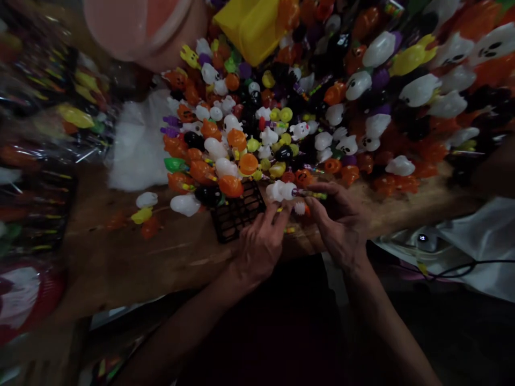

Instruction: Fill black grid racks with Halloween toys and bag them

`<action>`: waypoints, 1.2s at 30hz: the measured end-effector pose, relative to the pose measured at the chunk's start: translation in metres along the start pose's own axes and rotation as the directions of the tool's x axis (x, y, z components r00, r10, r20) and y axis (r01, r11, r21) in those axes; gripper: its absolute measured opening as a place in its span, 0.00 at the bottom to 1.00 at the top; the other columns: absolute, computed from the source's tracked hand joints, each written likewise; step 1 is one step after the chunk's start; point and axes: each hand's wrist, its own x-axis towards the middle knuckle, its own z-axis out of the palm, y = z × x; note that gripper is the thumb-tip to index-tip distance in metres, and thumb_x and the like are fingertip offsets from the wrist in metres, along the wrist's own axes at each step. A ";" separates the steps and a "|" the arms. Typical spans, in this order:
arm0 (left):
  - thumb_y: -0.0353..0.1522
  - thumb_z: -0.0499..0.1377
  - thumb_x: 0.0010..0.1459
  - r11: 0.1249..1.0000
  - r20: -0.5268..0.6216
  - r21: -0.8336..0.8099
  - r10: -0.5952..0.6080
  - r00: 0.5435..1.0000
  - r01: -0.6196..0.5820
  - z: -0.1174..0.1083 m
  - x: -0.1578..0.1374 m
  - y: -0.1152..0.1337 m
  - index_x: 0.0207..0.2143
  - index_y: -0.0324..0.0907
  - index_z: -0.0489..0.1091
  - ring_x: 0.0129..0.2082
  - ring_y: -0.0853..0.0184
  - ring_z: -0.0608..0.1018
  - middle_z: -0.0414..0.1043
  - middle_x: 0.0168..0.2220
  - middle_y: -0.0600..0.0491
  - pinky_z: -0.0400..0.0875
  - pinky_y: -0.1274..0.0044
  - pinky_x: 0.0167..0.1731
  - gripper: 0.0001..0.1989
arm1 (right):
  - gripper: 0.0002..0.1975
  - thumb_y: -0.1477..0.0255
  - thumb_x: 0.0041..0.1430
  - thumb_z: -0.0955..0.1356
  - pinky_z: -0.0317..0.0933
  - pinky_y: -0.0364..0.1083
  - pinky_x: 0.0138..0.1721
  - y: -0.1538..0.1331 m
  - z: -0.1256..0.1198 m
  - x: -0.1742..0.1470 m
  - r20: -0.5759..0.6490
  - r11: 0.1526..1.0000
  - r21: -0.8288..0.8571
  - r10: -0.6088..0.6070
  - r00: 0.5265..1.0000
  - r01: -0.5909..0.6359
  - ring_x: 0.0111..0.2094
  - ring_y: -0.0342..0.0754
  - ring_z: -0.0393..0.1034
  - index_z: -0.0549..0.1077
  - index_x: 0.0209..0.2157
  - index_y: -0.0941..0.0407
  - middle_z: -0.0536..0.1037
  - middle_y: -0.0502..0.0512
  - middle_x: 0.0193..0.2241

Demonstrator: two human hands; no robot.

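Observation:
My left hand (260,241) and my right hand (338,222) meet at the near edge of a wooden table (132,257). Between their fingertips they hold a small white ghost toy (280,190) with a thin coloured stick (309,194) running to the right. A small white ridged piece (300,208) sits just under the fingers. My left fingers lie next to a black mesh basket (237,214). Behind it spreads a large heap of small plastic toys (289,118): white ghosts, orange pumpkins, yellow, black and purple figures.
A yellow container (251,27) and a pink bowl (137,24) stand at the far side. White fluffy material (139,142) lies left of the heap. Packed bags (36,134) line the left. A cable and white sheet (462,257) are at the right.

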 end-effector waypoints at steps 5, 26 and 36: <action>0.27 0.51 0.67 0.983 -0.367 -0.157 0.028 0.930 -0.091 -0.075 -0.012 -0.037 0.53 0.45 0.76 0.50 0.62 0.80 0.79 0.52 0.53 0.76 0.71 0.51 0.18 | 0.10 0.65 0.68 0.68 0.73 0.48 0.41 -0.011 0.012 0.013 0.124 0.996 -0.048 -0.069 0.990 0.075 0.40 0.48 0.78 0.77 0.45 0.53 0.82 0.55 0.40; 0.30 0.62 0.62 0.944 -0.160 -0.296 0.098 0.982 -0.143 -0.135 0.055 -0.085 0.40 0.41 0.81 0.37 0.68 0.79 0.82 0.38 0.55 0.68 0.78 0.40 0.07 | 0.12 0.68 0.70 0.64 0.62 0.44 0.36 -0.005 0.098 0.035 0.238 0.892 -0.400 -0.122 0.964 0.212 0.32 0.45 0.71 0.78 0.36 0.56 0.79 0.55 0.33; 0.37 0.63 0.61 0.790 -0.421 -0.613 -0.331 0.844 0.004 -0.140 0.031 -0.058 0.41 0.49 0.79 0.24 0.71 0.70 0.78 0.33 0.60 0.64 0.77 0.25 0.07 | 0.11 0.66 0.68 0.65 0.63 0.44 0.34 -0.022 0.096 0.020 0.313 0.860 -0.475 -0.031 0.949 0.185 0.39 0.50 0.76 0.75 0.47 0.55 0.82 0.57 0.40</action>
